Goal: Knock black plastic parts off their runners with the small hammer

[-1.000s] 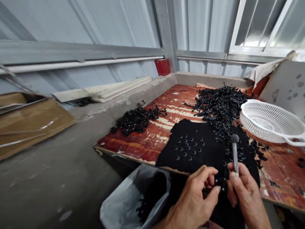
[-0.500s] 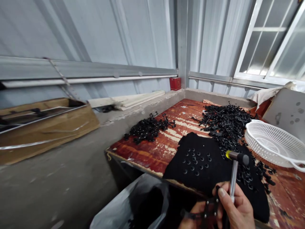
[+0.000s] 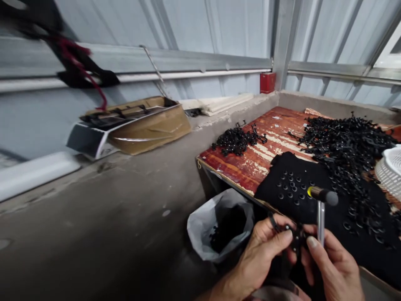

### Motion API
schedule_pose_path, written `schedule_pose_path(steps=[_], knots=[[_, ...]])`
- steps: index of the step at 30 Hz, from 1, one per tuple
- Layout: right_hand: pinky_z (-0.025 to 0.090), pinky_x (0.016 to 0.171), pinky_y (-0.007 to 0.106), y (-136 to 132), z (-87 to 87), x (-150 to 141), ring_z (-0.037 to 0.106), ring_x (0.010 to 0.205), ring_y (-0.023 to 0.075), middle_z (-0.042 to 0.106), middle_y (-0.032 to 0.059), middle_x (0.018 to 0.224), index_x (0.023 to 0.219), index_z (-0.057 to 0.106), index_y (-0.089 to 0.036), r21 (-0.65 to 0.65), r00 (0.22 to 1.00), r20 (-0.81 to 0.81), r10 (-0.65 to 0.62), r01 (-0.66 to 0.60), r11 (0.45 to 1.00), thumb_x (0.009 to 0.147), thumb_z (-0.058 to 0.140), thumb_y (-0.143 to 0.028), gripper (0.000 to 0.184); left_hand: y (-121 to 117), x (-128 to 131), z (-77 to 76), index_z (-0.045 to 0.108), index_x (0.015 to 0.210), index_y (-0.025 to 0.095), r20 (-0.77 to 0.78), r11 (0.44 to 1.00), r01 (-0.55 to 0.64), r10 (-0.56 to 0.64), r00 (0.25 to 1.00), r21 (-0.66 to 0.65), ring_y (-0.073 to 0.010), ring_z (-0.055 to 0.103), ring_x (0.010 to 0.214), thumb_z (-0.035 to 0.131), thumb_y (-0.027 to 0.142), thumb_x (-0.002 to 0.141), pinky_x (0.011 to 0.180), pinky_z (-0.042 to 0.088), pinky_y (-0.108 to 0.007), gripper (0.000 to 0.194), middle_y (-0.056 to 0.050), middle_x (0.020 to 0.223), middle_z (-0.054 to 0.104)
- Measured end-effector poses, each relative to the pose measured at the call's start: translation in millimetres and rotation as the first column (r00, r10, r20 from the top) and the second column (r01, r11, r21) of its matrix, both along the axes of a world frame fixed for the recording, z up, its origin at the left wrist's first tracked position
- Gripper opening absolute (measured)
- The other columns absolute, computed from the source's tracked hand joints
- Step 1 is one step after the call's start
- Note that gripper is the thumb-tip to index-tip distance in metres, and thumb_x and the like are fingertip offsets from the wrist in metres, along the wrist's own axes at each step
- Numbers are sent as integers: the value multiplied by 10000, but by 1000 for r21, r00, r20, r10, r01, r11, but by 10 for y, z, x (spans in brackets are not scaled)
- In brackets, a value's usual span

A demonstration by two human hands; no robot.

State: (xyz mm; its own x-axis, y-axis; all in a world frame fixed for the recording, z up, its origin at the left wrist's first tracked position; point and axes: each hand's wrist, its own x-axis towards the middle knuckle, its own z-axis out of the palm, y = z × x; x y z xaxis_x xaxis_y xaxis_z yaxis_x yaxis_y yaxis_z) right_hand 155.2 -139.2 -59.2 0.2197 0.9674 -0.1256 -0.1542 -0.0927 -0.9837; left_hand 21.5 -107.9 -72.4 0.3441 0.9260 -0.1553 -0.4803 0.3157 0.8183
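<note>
Both hands meet at the table's front edge around a small black jointed part with shiny rivet-like dots (image 3: 295, 239). My left hand (image 3: 261, 253) pinches it between thumb and fingers. My right hand (image 3: 336, 261) grips a small hammer (image 3: 321, 217) by its metal shaft, head upward, with a dark face and a yellow one; its thumb and fingertips also touch the black part. Behind the hands lies a black cloth (image 3: 282, 163) with several small round black pieces (image 3: 292, 189) spread on it. Fingers hide much of the held part.
A large heap of black parts (image 3: 344, 138) covers the table's right side; a smaller pile (image 3: 236, 140) sits at its left on the worn red tabletop (image 3: 225, 167). A lined bin (image 3: 200, 234) holding black parts stands below the edge. A white basket (image 3: 390, 167) and cardboard box (image 3: 153, 133) flank these.
The view has swung left and down, bringing the bin and the ledge further into sight. My left hand has come up beside the right, and both now hold the black part closer together.
</note>
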Motion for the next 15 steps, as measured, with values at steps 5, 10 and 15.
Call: schedule_pose_path(steps=[5, 10, 15], knots=[[372, 339, 207, 110, 29, 102, 482, 405, 128, 620, 23, 600, 996, 682, -162, 10, 1000, 5, -22, 22, 1000, 744, 770, -493, 426, 98, 15, 111, 566, 868, 151, 52, 995, 62, -57, 997, -82, -51, 461, 394, 695, 398, 741, 428, 419, -198, 307, 23, 607, 579], [371, 351, 177, 306, 96, 380, 471, 409, 93, 648, 29, 669, 1018, 677, -167, 61, 988, 68, -140, 136, 989, 746, 777, -475, 423, 269, -80, 242, 533, 817, 170, 71, 984, 26, -14, 997, -178, -17, 364, 370, 768, 332, 655, 367, 385, -175, 329, 76, 589, 494], [445, 371, 208, 285, 113, 539, 594, 513, 154, 691, 101, 953, 1164, 646, -196, 85, 955, 189, -228, 216, 973, 784, 741, -481, 484, 409, -280, 248, 527, 830, 178, -16, 972, 33, -38, 999, -234, 8, 288, 359, 831, 316, 588, 348, 262, -117, 412, 117, 508, 401]])
